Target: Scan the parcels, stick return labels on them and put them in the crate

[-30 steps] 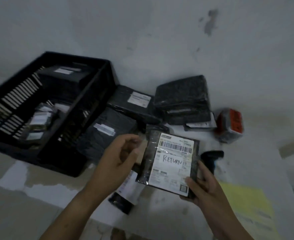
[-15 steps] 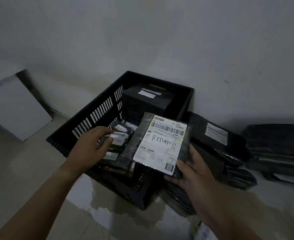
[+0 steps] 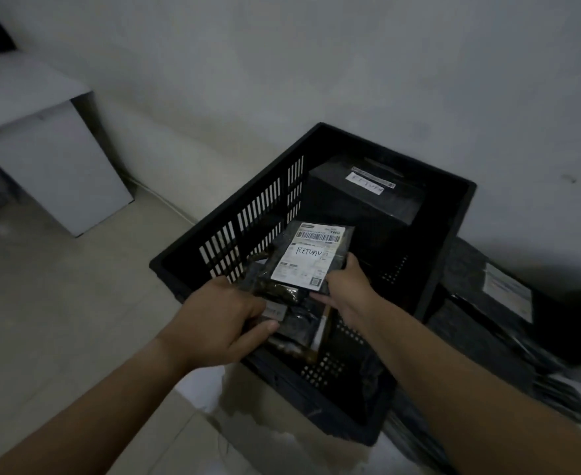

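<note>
Over the near-left corner of the crate (image 3: 402, 161): labelled parcel (image 3: 311, 258), tilted, gripped at its edge by right hand (image 3: 347, 286); left hand (image 3: 220, 317) grips the packets (image 3: 275, 291) beneath. Likely risk: loose pile shifts on release, parcel slides, label lands face-down.

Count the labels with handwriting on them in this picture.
2. One is on the parcel the right hand holds in the crate; one is on the black box at the crate's back. Others may lie hidden in the pile the left hand grips.
</note>
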### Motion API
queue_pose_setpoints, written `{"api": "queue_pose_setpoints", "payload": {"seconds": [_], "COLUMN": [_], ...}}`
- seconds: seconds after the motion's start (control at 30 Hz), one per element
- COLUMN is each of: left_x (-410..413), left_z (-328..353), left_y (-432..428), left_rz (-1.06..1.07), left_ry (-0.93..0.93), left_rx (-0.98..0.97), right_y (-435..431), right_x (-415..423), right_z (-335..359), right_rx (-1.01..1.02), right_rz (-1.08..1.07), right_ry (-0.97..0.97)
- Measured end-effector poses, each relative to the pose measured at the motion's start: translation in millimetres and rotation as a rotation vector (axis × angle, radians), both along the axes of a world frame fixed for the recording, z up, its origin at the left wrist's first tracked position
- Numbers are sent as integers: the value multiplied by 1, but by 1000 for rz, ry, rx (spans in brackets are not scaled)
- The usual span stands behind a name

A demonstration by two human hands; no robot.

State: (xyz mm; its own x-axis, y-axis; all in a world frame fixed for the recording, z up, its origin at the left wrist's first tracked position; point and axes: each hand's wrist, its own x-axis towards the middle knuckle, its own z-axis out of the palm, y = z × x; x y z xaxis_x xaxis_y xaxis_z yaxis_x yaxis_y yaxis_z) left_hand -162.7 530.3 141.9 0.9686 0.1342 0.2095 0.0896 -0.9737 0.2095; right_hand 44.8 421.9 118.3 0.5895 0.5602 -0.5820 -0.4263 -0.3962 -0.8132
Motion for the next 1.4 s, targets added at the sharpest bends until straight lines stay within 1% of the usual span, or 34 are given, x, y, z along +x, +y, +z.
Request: {"api": "queue_pose_setpoints", "payload": {"seconds": [0.07, 0.13, 0.2, 0.27, 0.37, 0.43, 0.53, 0.63, 0.7, 0.77, 0.87, 0.93, 1.0, 1.1, 1.2, 1.27, 1.33, 1.4], "left_x": [-1, -1, -1, 0, 0, 0, -1, -1, -2, -2, 7, 24, 49, 86, 121, 144, 166, 188], "left_z": [-1, -3, -7, -8, -8, -7, -7, -5, -3, 3, 16, 30, 47, 65, 63, 50, 31, 8], "left_y": [2, 3, 4, 4, 4, 5, 5, 4, 2, -2, -26, -58, -102, -180, -268, -327, -384, -435], "left_rz": [-32, -22, -6, -2, -16, -25, -24, -39, -64, -76, -100, -142, -174, -185, -224, -270, -311, -323], "left_ry": [-21, -17, 8, 11, -25, -15, -7, 4, 25, 49, 73, 26, -46, -159, -218, -216, -168, -110], "left_rx": [-9, 2, 11, 27, 46, 42, 39, 42, 26, -10, -14, -10, -41, -187, -382, -455, -516, -589], "right_y": [13, 17, 18, 18, 16, 14, 5, -10, -29, -57, -119, -163, -213, -308, -424, -500, -565, -615], "right_x": [4, 5, 4, 6, 10, 14, 14, 3, -5, -11, -19, -19, -9, 10, 32, 47, 61, 76], "right_z": [-14, -20, -24, -28, -28, -28, -25, -1, 20, 42, 76, 86, 84, 71, 46, 30, 19, 16], "right_rx": [-89, -186, -228, -236, -236, -243, -284, -134, -53, -28, -53, -76, -111, -120, -236, -293, -362, -369], "right_rz": [67, 168, 255, 333, 386, 384, 441, 509, 536, 587, 604, 581, 518, 376, 254, 157, 66, -16], "right_ry": [-30, -219, -411, -506, -555, -571, -582, -623, -669, -736, -939, -1099, -1190, -1140, -1032, -960, -827, -745]}}
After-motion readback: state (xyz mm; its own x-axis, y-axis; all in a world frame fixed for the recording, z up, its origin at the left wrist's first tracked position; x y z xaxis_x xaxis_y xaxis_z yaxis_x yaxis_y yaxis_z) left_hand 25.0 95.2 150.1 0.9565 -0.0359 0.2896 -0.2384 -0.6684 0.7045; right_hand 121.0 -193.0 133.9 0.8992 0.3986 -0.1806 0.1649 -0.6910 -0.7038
